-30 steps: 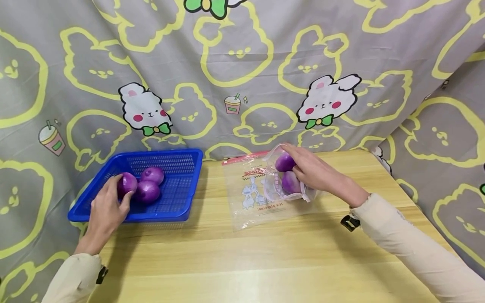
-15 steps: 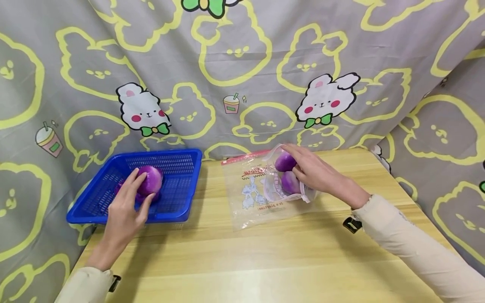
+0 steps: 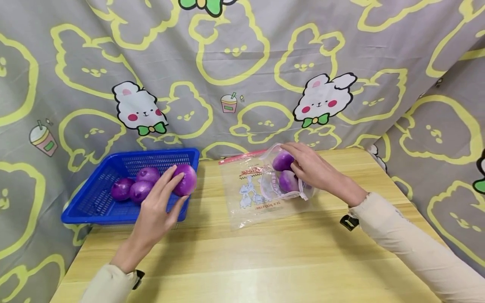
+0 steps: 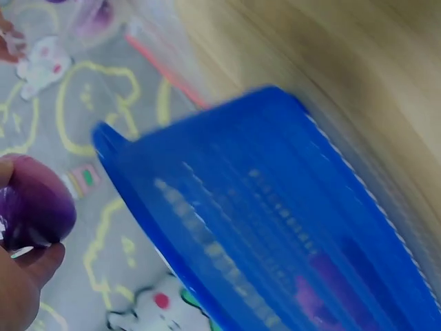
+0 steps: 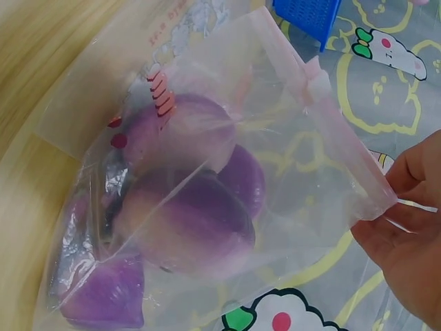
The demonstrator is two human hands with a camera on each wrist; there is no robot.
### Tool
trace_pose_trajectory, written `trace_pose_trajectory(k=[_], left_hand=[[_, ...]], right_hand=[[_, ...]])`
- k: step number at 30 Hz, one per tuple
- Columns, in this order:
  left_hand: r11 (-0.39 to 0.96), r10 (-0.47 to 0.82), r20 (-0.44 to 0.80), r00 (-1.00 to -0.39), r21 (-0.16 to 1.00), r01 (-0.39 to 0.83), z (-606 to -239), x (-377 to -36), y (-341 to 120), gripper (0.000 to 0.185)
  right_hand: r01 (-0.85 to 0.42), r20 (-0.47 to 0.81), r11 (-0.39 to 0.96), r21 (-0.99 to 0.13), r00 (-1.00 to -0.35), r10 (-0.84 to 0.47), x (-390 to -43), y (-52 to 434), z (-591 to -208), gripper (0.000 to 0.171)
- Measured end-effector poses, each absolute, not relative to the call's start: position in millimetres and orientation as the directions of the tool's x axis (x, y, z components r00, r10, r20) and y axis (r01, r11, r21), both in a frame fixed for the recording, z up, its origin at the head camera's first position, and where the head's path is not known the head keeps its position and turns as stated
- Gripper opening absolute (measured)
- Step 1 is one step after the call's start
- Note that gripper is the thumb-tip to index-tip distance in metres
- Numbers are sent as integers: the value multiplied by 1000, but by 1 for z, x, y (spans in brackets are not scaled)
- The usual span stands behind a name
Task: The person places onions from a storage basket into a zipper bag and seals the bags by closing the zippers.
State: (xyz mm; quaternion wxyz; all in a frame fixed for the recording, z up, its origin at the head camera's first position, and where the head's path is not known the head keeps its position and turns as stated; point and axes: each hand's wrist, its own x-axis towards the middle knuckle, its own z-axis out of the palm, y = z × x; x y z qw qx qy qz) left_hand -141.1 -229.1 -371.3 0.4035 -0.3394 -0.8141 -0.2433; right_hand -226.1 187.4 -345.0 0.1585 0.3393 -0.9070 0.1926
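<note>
A purple onion (image 3: 185, 181) is held by my left hand (image 3: 155, 212), fingers and thumb round it, above the right rim of the blue plastic basket (image 3: 192, 162). Three more purple onions (image 3: 142, 191) lie in that basket. On the right, my right hand (image 3: 316, 168) pinches the rim of an upright clear zip bag (image 5: 296, 165), whose mouth gapes to the left. Several onions (image 5: 186, 221) show through its plastic in the right wrist view. In the left wrist view the held onion (image 4: 34, 203) is partly cut off.
A clear printed plastic sheet or bag with a red zip strip (image 3: 242, 157) lies flat at the open bag's left; whether they are separate cannot be told. Everything stands on a wooden table (image 3: 235, 261). A patterned grey curtain (image 3: 212, 54) hangs right behind it.
My left hand has lifted an onion from the basket's left part and carried it right, to above the right rim. The right hand stays at the bag's rim.
</note>
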Motion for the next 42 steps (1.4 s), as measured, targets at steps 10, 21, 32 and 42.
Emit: trace_pose_trajectory(k=[10,21,32,42], left_hand=[[588,446,741,-502,181,788,-375,-143,-182,50],[554,528,651,-545,222,802,-379,-149,-135,58],[484,599,646,-473,179,857,-381,-165,-82,53],[541,612,606,-508,148,828,-401,-183,-46,52]], right_hand=[[-659,402,704,-264,-739,-541,-223,188,-345,60],[-655,404,706,-270,-742,-534,-219,195,-342,61],[-642,402,716,-274,-753,-521,-216,194,-343,61],[-646,397,707,-286,-752,-526,-211,190,-347,60]])
